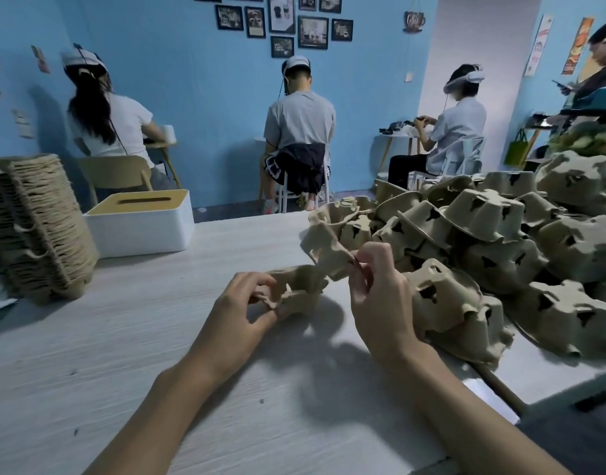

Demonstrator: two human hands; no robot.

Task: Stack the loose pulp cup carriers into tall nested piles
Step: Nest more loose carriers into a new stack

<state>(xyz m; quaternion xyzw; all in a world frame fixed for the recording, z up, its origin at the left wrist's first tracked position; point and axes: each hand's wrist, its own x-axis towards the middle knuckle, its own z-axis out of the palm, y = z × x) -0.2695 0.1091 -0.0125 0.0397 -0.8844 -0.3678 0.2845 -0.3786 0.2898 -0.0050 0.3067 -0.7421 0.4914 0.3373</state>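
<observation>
Pinching the lower carrier (300, 293) on the table (123, 354) with the left hand (243, 306), gripping the raised carrier (324, 250) with the right hand (378, 296).

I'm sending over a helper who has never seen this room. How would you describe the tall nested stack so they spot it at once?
Find the pale table in the foreground and look to its left end. Beside the white tissue box stands the nested stack. Unlike the loose carriers heaped on the right, it is one tall column of tightly layered rims.

A white tissue box (142, 223) sits on the table (89, 354).
</observation>
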